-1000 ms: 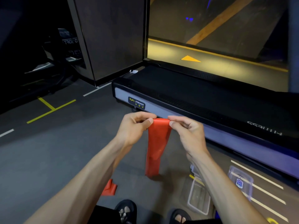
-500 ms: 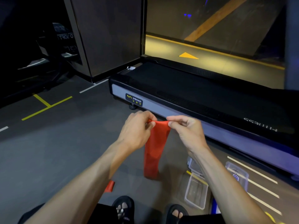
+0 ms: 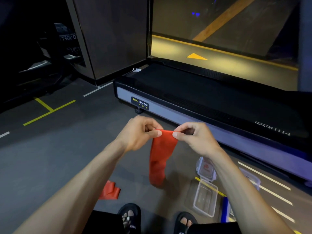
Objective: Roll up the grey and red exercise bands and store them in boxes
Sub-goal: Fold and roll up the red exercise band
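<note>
Matt red band, clear-plastic box

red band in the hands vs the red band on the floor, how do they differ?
The held red band is pinched at its top edge by the left hand and right hand and hangs down flat. The floor red band lies crumpled and untouched, partly hidden by the left forearm. Both are red.

Both forearms were bare – no sleeves, watch or bands showed on either. The left hand and right hand wore no gloves or rings that could be made out. Dark shorts covered the thighs at the bottom edge. On each foot was a black open-toed slide sandal – small white lettering ran across the strap, toes exposed
</note>
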